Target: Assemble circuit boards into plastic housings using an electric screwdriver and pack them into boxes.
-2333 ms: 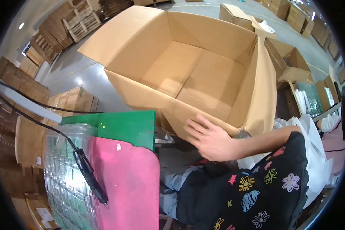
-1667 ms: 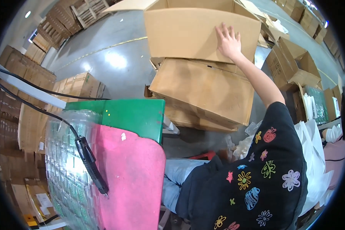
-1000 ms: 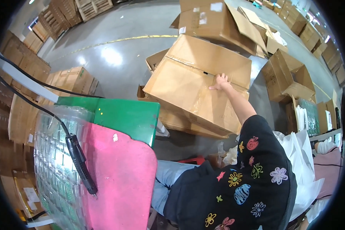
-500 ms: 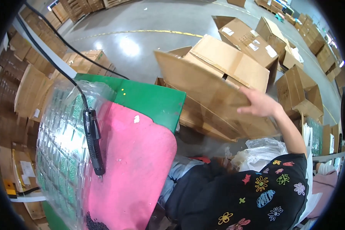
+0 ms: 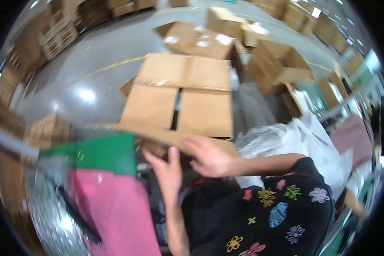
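Observation:
A large cardboard box (image 5: 205, 106) lies ahead of me, its two upper panels meeting at a narrow dark gap. Along its near side runs a cardboard flap (image 5: 226, 147), seen almost edge-on. My right hand (image 5: 209, 158) is at this flap, fingers stretched out over its near edge; blur hides how firmly they touch. To its left my left hand (image 5: 166, 168) is raised with thumb and fingers apart, holding nothing, just short of the same flap.
At left a pink mat (image 5: 111, 209) lies over a green board (image 5: 111, 151), beside stacked clear plastic trays (image 5: 51, 213) and a black electric screwdriver (image 5: 74, 213). White plastic sheeting (image 5: 303, 145) bulges at right. More open cartons (image 5: 277, 64) stand on the grey floor behind.
My view has swung right, so the box sits more central. The raised flap has tipped to nearly edge-on. My left hand has come into view, and my right hand is nearer my body.

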The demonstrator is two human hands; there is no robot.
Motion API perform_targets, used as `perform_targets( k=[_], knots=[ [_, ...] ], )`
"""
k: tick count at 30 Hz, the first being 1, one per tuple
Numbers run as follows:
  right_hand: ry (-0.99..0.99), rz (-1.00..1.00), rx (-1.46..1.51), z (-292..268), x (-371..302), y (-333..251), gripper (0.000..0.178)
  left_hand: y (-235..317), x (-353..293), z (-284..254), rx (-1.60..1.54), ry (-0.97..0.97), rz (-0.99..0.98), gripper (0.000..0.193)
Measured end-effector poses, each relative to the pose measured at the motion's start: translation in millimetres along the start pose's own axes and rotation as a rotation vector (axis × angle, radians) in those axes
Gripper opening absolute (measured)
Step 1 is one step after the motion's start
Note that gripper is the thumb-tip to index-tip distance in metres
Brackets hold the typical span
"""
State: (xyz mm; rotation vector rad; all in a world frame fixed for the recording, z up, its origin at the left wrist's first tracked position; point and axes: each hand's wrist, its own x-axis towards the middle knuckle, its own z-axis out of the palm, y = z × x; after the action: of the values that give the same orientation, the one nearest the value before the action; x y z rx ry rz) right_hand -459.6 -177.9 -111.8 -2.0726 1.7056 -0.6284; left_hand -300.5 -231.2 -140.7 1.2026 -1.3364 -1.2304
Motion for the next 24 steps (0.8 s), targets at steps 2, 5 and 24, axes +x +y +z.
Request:
perform_targets(
  k=[2, 5, 24],
  knots=[
    [0.028, 0.015, 0.015, 15, -2, -11, 0.071, -16, 15, 1, -0.18, -0.022, -0.038, 0.075],
    [0.207, 0.01, -0.122, 53, -9, -21, 0.081, -14, 17, 19, 0.032, 0.009, 0.158, 0.061],
    [0.748, 0.088, -0.182, 220, 52, 11, 0.06, -89, 45, -10, 0.23, -0.008, 0.272, 0.041]
  ],
)
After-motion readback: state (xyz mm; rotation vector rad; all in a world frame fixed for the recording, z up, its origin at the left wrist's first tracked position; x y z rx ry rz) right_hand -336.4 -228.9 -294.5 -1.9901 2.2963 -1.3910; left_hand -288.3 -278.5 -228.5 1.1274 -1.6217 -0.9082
